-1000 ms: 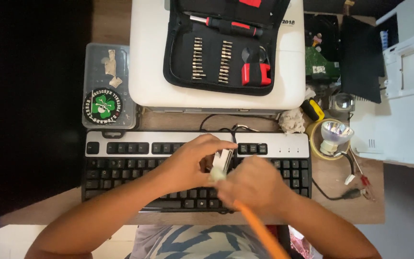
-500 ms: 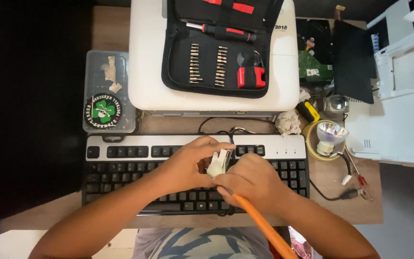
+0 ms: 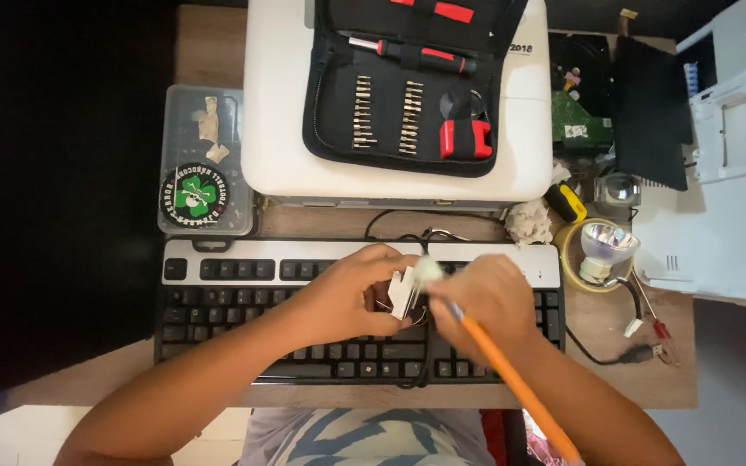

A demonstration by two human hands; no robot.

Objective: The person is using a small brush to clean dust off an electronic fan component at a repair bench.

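Where the fingers (image 3: 373, 289) of the left hand (image 3: 347, 298) close, a small white part (image 3: 404, 292) is pinched by its edges and held just above the keyboard (image 3: 218, 302). The part looks light and hard, and maybe easy to break, so it is best held at its sides, as it is now. Thin wires seem to hang from it, so it should not be pulled. The right hand (image 3: 485, 302) is shut around an orange stick (image 3: 511, 380), likely a brush, and its blurry pale tip (image 3: 429, 269) is pressed to the part. The stick looks stiff and light and is gripped near the front like a pencil. The tip is smeared by its quick motion, so its shape cannot be made out. The underside of the part is hidden by the fingers, and the far end of the stick is cut off at the bottom edge. Beyond the keyboard, an open tool case (image 3: 407, 82) is laid on a white box (image 3: 278, 129). A lamp bulb (image 3: 606, 246) is seen to the right, and a clear box (image 3: 205, 160) to the left.
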